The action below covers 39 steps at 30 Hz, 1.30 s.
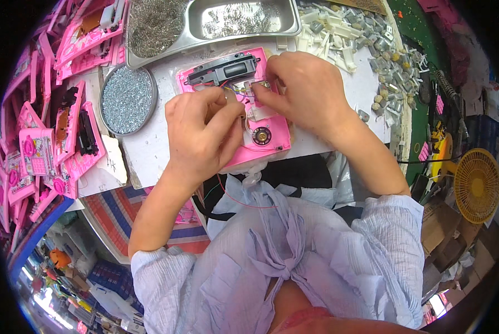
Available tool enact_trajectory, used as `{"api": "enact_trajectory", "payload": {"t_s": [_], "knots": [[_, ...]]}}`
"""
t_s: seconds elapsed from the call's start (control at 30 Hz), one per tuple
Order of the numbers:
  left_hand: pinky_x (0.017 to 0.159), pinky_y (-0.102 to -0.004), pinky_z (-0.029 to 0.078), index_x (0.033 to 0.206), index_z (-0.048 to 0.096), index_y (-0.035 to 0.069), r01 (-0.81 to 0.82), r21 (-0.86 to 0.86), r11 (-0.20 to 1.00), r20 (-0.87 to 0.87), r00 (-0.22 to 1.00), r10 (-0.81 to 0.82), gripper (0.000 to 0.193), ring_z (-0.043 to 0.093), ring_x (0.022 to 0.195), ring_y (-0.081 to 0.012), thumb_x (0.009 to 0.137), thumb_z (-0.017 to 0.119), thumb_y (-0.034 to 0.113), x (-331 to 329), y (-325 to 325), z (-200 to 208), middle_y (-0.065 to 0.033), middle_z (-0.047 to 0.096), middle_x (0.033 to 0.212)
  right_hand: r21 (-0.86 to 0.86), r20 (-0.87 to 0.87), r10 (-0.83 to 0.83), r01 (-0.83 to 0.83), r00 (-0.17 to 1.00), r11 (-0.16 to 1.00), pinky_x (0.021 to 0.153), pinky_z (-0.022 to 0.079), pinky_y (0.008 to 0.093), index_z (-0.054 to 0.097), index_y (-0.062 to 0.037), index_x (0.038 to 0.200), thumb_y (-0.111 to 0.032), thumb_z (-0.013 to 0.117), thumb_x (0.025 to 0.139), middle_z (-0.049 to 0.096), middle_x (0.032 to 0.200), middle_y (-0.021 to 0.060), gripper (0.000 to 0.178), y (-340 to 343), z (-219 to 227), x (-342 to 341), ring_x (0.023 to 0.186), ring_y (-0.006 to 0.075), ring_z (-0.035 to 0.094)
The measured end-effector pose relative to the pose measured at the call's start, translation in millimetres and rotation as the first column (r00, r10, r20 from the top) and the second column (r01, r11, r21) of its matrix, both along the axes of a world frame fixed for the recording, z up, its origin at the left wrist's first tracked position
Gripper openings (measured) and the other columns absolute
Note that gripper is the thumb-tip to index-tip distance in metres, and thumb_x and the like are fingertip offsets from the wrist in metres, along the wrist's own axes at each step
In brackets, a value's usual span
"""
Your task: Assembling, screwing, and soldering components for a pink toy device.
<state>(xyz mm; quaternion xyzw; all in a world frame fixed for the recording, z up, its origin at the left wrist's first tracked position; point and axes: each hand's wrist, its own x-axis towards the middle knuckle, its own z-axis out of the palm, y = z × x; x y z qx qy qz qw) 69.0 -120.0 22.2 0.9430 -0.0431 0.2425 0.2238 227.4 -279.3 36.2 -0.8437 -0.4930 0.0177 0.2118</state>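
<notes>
Okay, pink casing (pixel 278 132): insides up at the counter's (pixel 156 150) near edge, right under both hands
Left grip (pixel 199 125): over the casing's left side, fingertips drawn together by some thin wires (pixel 241 89), can't tell what's pinched
Right grip (pixel 308 92): over its far-right corner, thumb and forefinger nearly together, contents hidden
Round speaker (pixel 262 136): near-right corner, apart from both

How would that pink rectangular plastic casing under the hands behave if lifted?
The pink casing is probably stiff, given its straight moulded edges. The thin red wire, curving loosely beyond its near edge, may flop and snag.
</notes>
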Motion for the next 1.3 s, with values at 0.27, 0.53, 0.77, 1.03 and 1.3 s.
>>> {"api": "enact_trajectory", "payload": {"t_s": [0.27,0.53,0.77,1.03,1.3], "knots": [[0.078,-0.0429,0.045,0.098,0.068,0.007,0.107,-0.067,0.992,0.054,0.993,-0.103,0.026,0.058,0.091,-0.0285,0.074,0.077,0.011,35,10,-3,-0.0074,0.061,0.104,-0.044,-0.096,-0.027,0.023,0.995,0.999,0.06,0.055,0.0409,0.068,-0.0035,0.081,-0.024,0.071,0.086,0.069,0.071,0.0115,0.021,-3,-2,-1,0.065,0.0315,0.069],[0.077,-0.0415,0.049,0.09,0.066,0.004,0.157,-0.135,0.978,-0.044,0.985,-0.164,0.019,0.06,0.089,-0.032,0.075,0.077,0.008,54,14,2,-0.0128,0.06,0.098,-0.114,0.073,-0.066,0.074,0.995,0.991,0.059,0.055,0.0447,0.061,-0.0013,0.085,-0.017,0.065,0.085,0.068,0.074,0.0148,0.016,-4,-9,-17,0.07,0.0326,0.071],[0.075,-0.0412,0.05,0.088,0.069,0.003,0.121,-0.195,0.973,-0.108,0.984,-0.144,0.02,0.059,0.088,-0.0322,0.071,0.079,0.007,60,10,9,-0.0129,0.059,0.097,-0.29,0.342,0.159,-0.057,0.926,0.955,0.06,0.053,0.0395,0.064,-0.0101,0.077,-0.022,0.065,0.073,0.058,0.069,0.0061,0.013,-1,10,-46,0.065,0.0245,0.061],[0.071,-0.0419,0.05,0.089,0.071,0.007,0.33,-0.054,0.943,-0.159,0.929,-0.334,0.024,0.061,0.084,-0.0315,0.068,0.083,0.008,59,34,22,-0.0127,0.06,0.099,-0.121,-0.387,-0.166,0.128,0.907,0.984,0.074,0.057,0.0408,0.076,-0.0062,0.097,-0.027,0.068,0.089,0.075,0.087,0.0138,0.024,-42,57,179,0.078,0.0268,0.073],[0.066,-0.0412,0.05,0.085,0.068,0.008,0.235,-0.112,0.965,-0.211,0.944,-0.255,0.022,0.061,0.081,-0.0319,0.068,0.082,0.006,73,27,14,-0.0133,0.06,0.097,-0.446,0.732,-0.326,0.783,0.598,0.434,0.097,0.052,0.0569,0.069,-0.0018,0.125,-0.014,0.061,0.092,0.045,0.152,0.0202,0.036,-105,-9,488,0.136,0.039,0.05]]}}
